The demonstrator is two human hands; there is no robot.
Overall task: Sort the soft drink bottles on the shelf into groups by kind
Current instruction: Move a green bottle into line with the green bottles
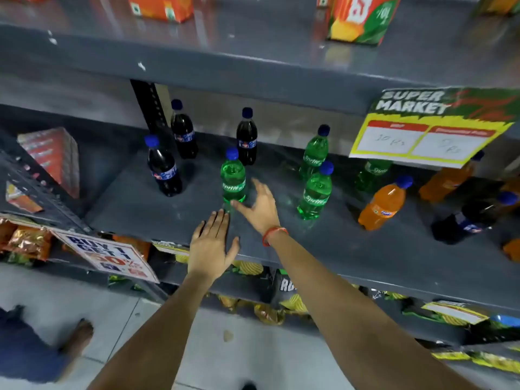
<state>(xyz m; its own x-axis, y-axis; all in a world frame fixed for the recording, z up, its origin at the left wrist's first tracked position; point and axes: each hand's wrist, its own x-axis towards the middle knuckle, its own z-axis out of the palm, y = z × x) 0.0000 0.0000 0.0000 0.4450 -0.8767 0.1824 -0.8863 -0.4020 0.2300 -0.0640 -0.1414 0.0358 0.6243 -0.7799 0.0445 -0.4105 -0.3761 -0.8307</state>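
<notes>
The right hand [260, 205] is spread, fingers released, its thumb tip just beside the base of a green bottle [233, 175] and perhaps touching it; that cannot be told. The left hand [211, 246] lies flat and empty at the shelf's [146, 212] front edge, holding nothing.

This bottle stands mid-shelf, apart from two more green bottles [315, 190] toward the right. Three cola bottles [163, 167] stand toward the back left. An orange bottle [382, 204] and a fourth cola [472, 218] stand at the right end.

The bottle looks full, so fairly heavy for its size, stiff when sealed, with smooth and probably slippery plastic. The waist at the label seems the surest grip.

A price sign [427, 128] hides most of another green bottle and part of an orange one behind it. The frame's right edge cuts off further bottles.
</notes>
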